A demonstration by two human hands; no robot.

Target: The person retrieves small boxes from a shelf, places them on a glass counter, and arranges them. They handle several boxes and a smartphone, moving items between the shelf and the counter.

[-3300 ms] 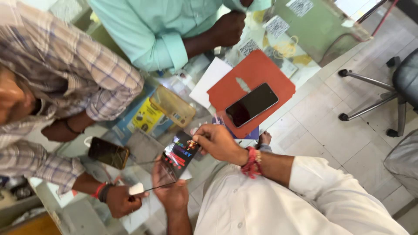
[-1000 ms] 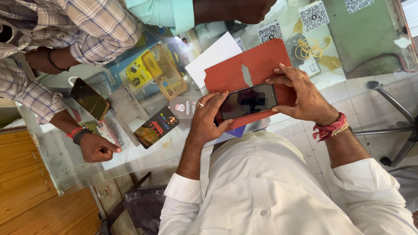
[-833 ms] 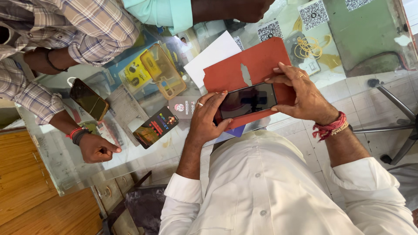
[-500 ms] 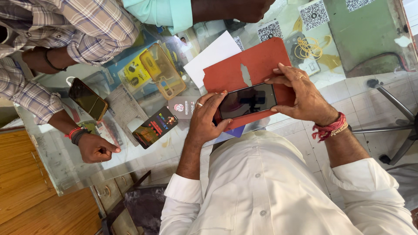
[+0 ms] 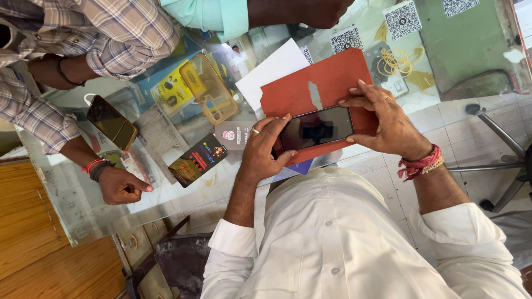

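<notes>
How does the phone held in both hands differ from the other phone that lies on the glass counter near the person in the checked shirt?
The held phone is gripped at its ends by the left hand and the right hand, above a red folder; the counter phone lies flat on the glass counter, untouched. The held phone's screen looks black; the counter phone's surface has a brownish-gold sheen. Both are slim rectangles with dark screens.

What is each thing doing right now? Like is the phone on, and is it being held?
Phone: screen dark, held flat by left hand and right hand.
Red folder: closed, lying under the phone.
Second phone: screen dark, lying on glass counter, untouched.
Clear phone case: empty, lying flat.
</notes>
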